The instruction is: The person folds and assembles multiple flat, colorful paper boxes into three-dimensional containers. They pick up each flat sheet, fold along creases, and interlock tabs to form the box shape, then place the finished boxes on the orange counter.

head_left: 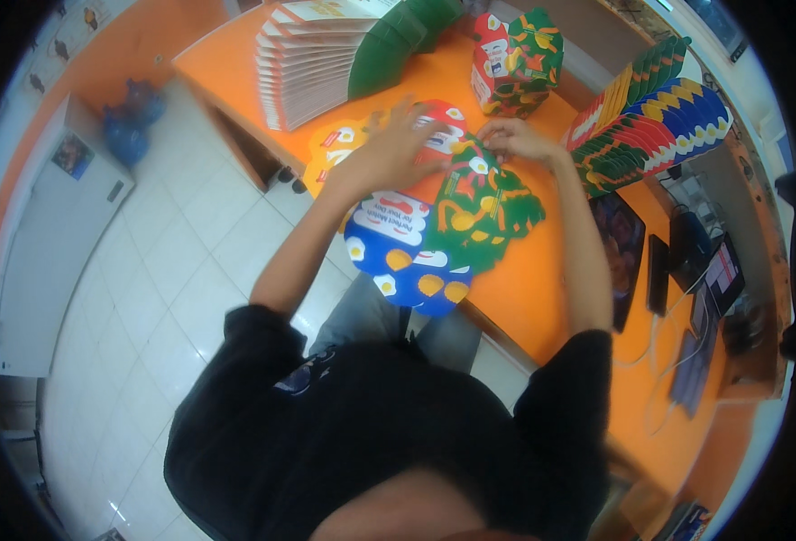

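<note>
A flat printed carton blank lies on the orange table in front of me, its panels red, yellow, green and blue with food pictures. Its blue lobes reach over the table's near edge, above my lap. My left hand rests on its upper left part with the fingers spread. At the top right edge of the blank, my right hand has its fingers bent and closed at the green and red flap. The fingertips there are small and partly hidden.
A fanned stack of cartons stands at the far left of the orange table. A formed box stands beyond my right hand. More stacked blanks lean at the right, near a dark tablet, a phone and cables.
</note>
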`<action>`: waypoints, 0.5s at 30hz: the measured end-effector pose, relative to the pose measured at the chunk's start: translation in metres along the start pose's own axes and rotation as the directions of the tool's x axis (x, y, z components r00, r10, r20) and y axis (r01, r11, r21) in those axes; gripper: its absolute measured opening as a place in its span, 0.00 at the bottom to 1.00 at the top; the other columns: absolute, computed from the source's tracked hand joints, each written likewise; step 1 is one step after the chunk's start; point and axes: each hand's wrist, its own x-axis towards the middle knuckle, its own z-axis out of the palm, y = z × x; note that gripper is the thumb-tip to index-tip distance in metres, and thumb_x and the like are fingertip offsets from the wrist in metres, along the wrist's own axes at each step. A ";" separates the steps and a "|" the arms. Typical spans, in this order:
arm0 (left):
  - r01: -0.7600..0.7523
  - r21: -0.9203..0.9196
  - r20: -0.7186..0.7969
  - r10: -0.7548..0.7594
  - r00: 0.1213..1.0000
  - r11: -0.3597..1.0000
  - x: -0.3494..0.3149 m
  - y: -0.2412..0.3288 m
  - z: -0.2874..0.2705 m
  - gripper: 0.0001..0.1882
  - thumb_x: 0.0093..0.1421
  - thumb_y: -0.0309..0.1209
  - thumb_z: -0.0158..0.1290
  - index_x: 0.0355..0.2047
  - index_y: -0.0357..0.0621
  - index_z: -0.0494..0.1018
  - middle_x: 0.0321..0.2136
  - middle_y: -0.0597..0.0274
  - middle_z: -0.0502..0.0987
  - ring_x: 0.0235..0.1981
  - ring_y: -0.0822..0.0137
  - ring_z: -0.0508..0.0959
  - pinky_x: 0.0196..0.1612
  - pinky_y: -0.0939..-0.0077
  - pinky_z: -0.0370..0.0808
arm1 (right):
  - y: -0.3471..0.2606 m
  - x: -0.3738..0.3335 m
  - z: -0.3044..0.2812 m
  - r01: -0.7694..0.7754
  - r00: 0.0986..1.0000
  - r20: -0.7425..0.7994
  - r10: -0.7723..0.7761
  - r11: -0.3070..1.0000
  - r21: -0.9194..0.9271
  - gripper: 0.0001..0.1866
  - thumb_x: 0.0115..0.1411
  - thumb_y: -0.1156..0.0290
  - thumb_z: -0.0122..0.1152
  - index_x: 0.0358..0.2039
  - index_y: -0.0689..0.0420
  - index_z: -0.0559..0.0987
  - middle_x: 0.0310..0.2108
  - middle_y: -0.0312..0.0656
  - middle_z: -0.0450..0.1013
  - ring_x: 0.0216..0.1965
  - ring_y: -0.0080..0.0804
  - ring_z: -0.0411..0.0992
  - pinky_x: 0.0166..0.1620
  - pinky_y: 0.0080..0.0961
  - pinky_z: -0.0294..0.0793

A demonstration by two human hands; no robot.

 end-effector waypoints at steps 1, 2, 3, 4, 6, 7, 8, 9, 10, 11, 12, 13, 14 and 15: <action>-0.010 -0.043 0.092 0.014 0.996 0.999 0.016 0.002 0.007 0.32 0.58 0.54 0.52 0.58 0.54 0.63 0.65 0.53 0.54 0.69 0.51 0.46 0.66 0.43 0.44 | -0.002 0.001 -0.002 -0.017 1.000 0.023 0.017 1.000 0.017 0.10 0.61 0.67 0.60 0.41 0.57 0.77 0.28 0.35 0.74 0.25 0.20 0.71 0.29 0.18 0.72; -0.029 -0.059 0.155 0.038 0.987 0.998 0.027 0.003 0.013 0.35 0.58 0.58 0.50 0.60 0.55 0.61 0.66 0.54 0.53 0.69 0.51 0.46 0.66 0.42 0.43 | -0.003 0.002 -0.003 -0.042 0.998 0.039 0.041 0.999 0.030 0.10 0.61 0.66 0.60 0.40 0.57 0.76 0.28 0.36 0.74 0.24 0.20 0.71 0.29 0.18 0.72; -0.046 -0.092 0.214 0.065 0.975 0.995 0.036 0.003 0.019 0.38 0.58 0.61 0.48 0.62 0.55 0.59 0.66 0.54 0.52 0.69 0.52 0.45 0.66 0.42 0.42 | -0.004 0.003 -0.003 -0.066 0.997 0.052 0.064 0.997 0.038 0.10 0.60 0.65 0.61 0.40 0.56 0.76 0.29 0.36 0.75 0.24 0.20 0.72 0.29 0.17 0.72; -0.050 -0.069 0.236 0.065 0.970 0.996 0.041 0.000 0.024 0.41 0.57 0.64 0.46 0.64 0.55 0.57 0.67 0.55 0.51 0.69 0.52 0.45 0.67 0.42 0.41 | -0.005 0.003 -0.002 -0.053 0.998 0.039 0.051 0.997 0.048 0.10 0.60 0.65 0.62 0.38 0.57 0.76 0.28 0.36 0.75 0.23 0.20 0.71 0.29 0.17 0.71; -0.043 -0.039 0.307 0.053 0.950 0.998 0.046 -0.006 0.033 0.46 0.56 0.68 0.43 0.66 0.54 0.52 0.67 0.55 0.50 0.69 0.54 0.45 0.67 0.43 0.39 | -0.004 0.002 0.003 -0.039 0.999 0.020 0.037 0.997 0.063 0.11 0.59 0.64 0.64 0.34 0.57 0.76 0.26 0.35 0.74 0.22 0.20 0.71 0.27 0.17 0.71; -0.056 -0.051 0.291 0.069 0.954 0.997 0.046 -0.009 0.035 0.47 0.55 0.69 0.42 0.67 0.55 0.51 0.68 0.55 0.49 0.70 0.55 0.45 0.67 0.43 0.39 | -0.003 0.002 0.006 -0.007 1.000 -0.028 0.008 0.999 0.042 0.11 0.58 0.64 0.65 0.33 0.58 0.76 0.25 0.35 0.74 0.21 0.19 0.70 0.26 0.16 0.70; -0.056 -0.049 0.302 0.068 0.951 0.997 0.044 -0.012 0.037 0.48 0.55 0.70 0.40 0.67 0.55 0.50 0.68 0.56 0.49 0.70 0.55 0.45 0.67 0.43 0.38 | -0.002 0.002 0.009 0.012 0.998 -0.061 -0.010 1.000 0.023 0.11 0.57 0.65 0.66 0.32 0.58 0.75 0.23 0.35 0.74 0.20 0.19 0.70 0.25 0.16 0.69; -0.052 -0.044 0.313 0.063 0.948 0.998 0.042 -0.014 0.038 0.49 0.55 0.71 0.39 0.68 0.55 0.48 0.68 0.56 0.48 0.70 0.56 0.45 0.67 0.43 0.38 | 0.000 0.002 0.011 0.028 0.996 -0.091 -0.027 1.000 0.004 0.12 0.56 0.65 0.68 0.30 0.58 0.75 0.22 0.34 0.73 0.19 0.19 0.69 0.23 0.16 0.69; -0.057 -0.031 0.310 0.064 0.949 0.998 0.040 -0.015 0.039 0.49 0.55 0.71 0.39 0.68 0.55 0.48 0.68 0.56 0.48 0.70 0.56 0.45 0.67 0.43 0.37 | 0.001 0.001 0.012 0.050 0.993 -0.105 -0.047 0.998 0.028 0.12 0.55 0.65 0.69 0.29 0.58 0.75 0.21 0.34 0.73 0.18 0.19 0.69 0.23 0.16 0.68; -0.063 -0.012 0.307 0.063 0.950 0.998 0.038 -0.015 0.039 0.49 0.55 0.71 0.39 0.68 0.55 0.48 0.68 0.56 0.48 0.70 0.57 0.45 0.67 0.44 0.37 | 0.002 0.001 0.013 0.073 0.991 -0.119 -0.066 0.996 0.055 0.12 0.54 0.66 0.70 0.28 0.58 0.75 0.19 0.34 0.72 0.18 0.19 0.69 0.22 0.16 0.67; -0.078 -0.003 0.294 0.075 0.953 0.997 0.035 -0.016 0.038 0.49 0.55 0.71 0.38 0.68 0.55 0.48 0.68 0.56 0.49 0.70 0.57 0.45 0.68 0.44 0.37 | 0.003 0.002 0.014 0.102 0.987 -0.130 -0.090 0.991 0.086 0.12 0.53 0.67 0.71 0.27 0.58 0.75 0.18 0.34 0.72 0.17 0.19 0.68 0.21 0.16 0.67; -0.070 0.021 0.304 0.060 0.951 0.997 0.032 -0.016 0.038 0.49 0.55 0.71 0.38 0.68 0.56 0.47 0.68 0.56 0.49 0.70 0.57 0.45 0.68 0.44 0.37 | 0.004 0.002 0.015 0.103 0.986 -0.144 -0.090 0.991 0.089 0.12 0.52 0.67 0.71 0.27 0.58 0.75 0.18 0.34 0.72 0.17 0.19 0.68 0.21 0.16 0.67; -0.073 0.035 0.302 0.059 0.952 0.997 0.030 -0.016 0.037 0.49 0.55 0.71 0.38 0.68 0.56 0.47 0.68 0.56 0.49 0.70 0.57 0.45 0.68 0.44 0.37 | 0.004 0.003 0.015 0.111 0.983 -0.155 -0.096 0.989 0.093 0.12 0.52 0.68 0.71 0.26 0.58 0.75 0.18 0.34 0.72 0.17 0.19 0.68 0.21 0.16 0.67; -0.075 0.054 0.301 0.056 0.952 0.996 0.027 -0.017 0.037 0.49 0.55 0.71 0.38 0.68 0.56 0.47 0.68 0.56 0.49 0.70 0.57 0.45 0.68 0.44 0.37 | 0.004 0.003 0.016 0.110 0.981 -0.171 -0.093 0.990 0.092 0.12 0.52 0.68 0.71 0.26 0.58 0.75 0.18 0.34 0.72 0.17 0.18 0.68 0.21 0.16 0.67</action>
